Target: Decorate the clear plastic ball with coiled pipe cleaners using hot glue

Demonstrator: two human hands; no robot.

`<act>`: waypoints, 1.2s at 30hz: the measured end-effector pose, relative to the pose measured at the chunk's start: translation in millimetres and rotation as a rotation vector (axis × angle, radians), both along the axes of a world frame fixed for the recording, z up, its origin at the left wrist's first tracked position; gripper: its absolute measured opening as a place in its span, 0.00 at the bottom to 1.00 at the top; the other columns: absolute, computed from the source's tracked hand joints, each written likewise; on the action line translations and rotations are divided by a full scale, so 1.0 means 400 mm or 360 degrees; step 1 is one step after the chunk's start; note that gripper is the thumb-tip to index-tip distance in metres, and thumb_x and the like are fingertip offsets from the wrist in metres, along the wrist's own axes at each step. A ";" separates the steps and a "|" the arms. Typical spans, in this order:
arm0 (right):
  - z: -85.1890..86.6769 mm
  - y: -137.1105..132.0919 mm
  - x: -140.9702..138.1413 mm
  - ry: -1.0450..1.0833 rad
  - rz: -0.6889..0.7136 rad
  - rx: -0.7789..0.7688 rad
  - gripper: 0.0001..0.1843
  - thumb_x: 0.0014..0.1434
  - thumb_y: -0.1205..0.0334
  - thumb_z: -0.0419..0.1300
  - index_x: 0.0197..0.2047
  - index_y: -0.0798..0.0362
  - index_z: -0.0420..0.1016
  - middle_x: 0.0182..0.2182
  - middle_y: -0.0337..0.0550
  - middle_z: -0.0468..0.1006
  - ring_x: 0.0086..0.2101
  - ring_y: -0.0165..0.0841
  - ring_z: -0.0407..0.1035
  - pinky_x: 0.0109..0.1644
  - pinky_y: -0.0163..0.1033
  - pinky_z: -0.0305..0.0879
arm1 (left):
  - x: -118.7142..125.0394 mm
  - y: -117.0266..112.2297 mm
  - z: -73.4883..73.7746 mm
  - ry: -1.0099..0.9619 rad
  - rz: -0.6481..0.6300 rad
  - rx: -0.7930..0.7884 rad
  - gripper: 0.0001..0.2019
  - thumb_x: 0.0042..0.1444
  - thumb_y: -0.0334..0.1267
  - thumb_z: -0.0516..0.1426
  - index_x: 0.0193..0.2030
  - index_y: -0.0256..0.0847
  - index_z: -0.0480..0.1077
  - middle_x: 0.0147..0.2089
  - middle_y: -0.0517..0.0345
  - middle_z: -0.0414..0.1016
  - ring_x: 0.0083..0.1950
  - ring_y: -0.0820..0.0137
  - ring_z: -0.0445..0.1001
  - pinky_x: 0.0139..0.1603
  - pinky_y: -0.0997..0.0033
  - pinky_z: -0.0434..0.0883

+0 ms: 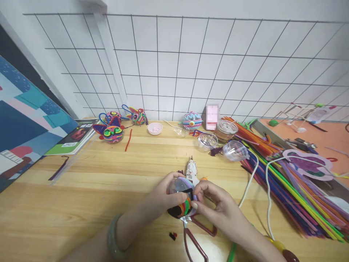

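Gripping a clear, round plastic ball (176,187) with fuzzy stripes (186,208) in the left hand (162,193) — touching its edge with the right hand (220,204), fingers bent — cannot tell whether pinching.

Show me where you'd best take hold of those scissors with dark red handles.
I'd take the scissors by the handle loops, probably coming from the person's side: they spread open that way, while the blades are mostly hidden by the held ball.

Bright, even light leaves a sheen on the pale wooden tabletop (136,160), lower centre. Wide-angle stretch slants the white, black-gridded wall (167,36) outward, softer at upper right; pixelation masks a pink upright box (212,116) right of centre.
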State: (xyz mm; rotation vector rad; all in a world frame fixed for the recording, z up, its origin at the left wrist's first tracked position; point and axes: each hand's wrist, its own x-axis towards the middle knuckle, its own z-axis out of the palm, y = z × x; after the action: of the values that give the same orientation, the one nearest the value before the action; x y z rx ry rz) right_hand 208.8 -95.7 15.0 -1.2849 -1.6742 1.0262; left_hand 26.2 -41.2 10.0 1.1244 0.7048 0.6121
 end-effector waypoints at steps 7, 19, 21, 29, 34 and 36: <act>0.002 0.003 -0.001 0.0036 -0.0003 -0.0020 0.06 0.57 0.62 0.60 0.33 0.50 0.65 0.27 0.34 0.65 0.30 0.29 0.63 0.36 0.34 0.62 | 0.000 0.002 -0.007 -0.0013 0.0011 0.0002 0.29 0.44 0.43 0.65 0.51 0.39 0.61 0.45 0.53 0.71 0.45 0.65 0.69 0.46 0.66 0.62; 0.004 0.004 -0.006 0.0089 -0.0054 0.0008 0.06 0.55 0.63 0.61 0.32 0.50 0.65 0.26 0.34 0.65 0.30 0.29 0.63 0.35 0.33 0.63 | 0.002 0.004 -0.009 -0.0100 0.0069 -0.0043 0.41 0.42 0.44 0.66 0.62 0.38 0.54 0.50 0.48 0.70 0.50 0.60 0.69 0.50 0.62 0.63; 0.004 0.005 -0.006 0.0094 -0.0054 0.0012 0.06 0.55 0.64 0.61 0.33 0.50 0.65 0.26 0.33 0.65 0.30 0.29 0.63 0.35 0.33 0.64 | 0.001 0.003 -0.010 -0.0106 0.0089 -0.0064 0.43 0.42 0.43 0.66 0.64 0.38 0.52 0.50 0.48 0.70 0.51 0.60 0.69 0.51 0.63 0.63; 0.005 0.005 -0.007 0.0110 -0.0047 0.0005 0.07 0.55 0.64 0.61 0.33 0.50 0.65 0.26 0.33 0.64 0.30 0.29 0.63 0.36 0.34 0.63 | -0.002 0.000 -0.025 -0.0184 0.0088 -0.0100 0.51 0.43 0.42 0.66 0.69 0.39 0.42 0.45 0.51 0.71 0.48 0.62 0.70 0.49 0.63 0.63; 0.006 0.005 -0.008 0.0141 -0.0050 -0.0019 0.07 0.55 0.63 0.62 0.33 0.50 0.65 0.26 0.33 0.64 0.30 0.30 0.63 0.36 0.34 0.64 | -0.002 0.001 -0.017 -0.0160 0.0091 -0.0107 0.52 0.42 0.43 0.67 0.69 0.38 0.41 0.46 0.51 0.72 0.48 0.62 0.70 0.50 0.64 0.63; 0.008 0.004 -0.008 0.0144 -0.0061 -0.0020 0.08 0.54 0.63 0.62 0.33 0.51 0.65 0.26 0.34 0.65 0.30 0.30 0.63 0.35 0.35 0.64 | -0.002 0.000 -0.013 -0.0154 0.0094 -0.0107 0.53 0.42 0.44 0.67 0.69 0.38 0.41 0.47 0.50 0.72 0.48 0.61 0.70 0.50 0.63 0.63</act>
State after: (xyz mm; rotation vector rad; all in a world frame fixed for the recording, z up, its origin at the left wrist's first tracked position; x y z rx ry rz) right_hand 205.6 -93.9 18.0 -1.2557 -1.5715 1.0580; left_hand 25.5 -41.0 4.7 1.0078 0.6724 0.6835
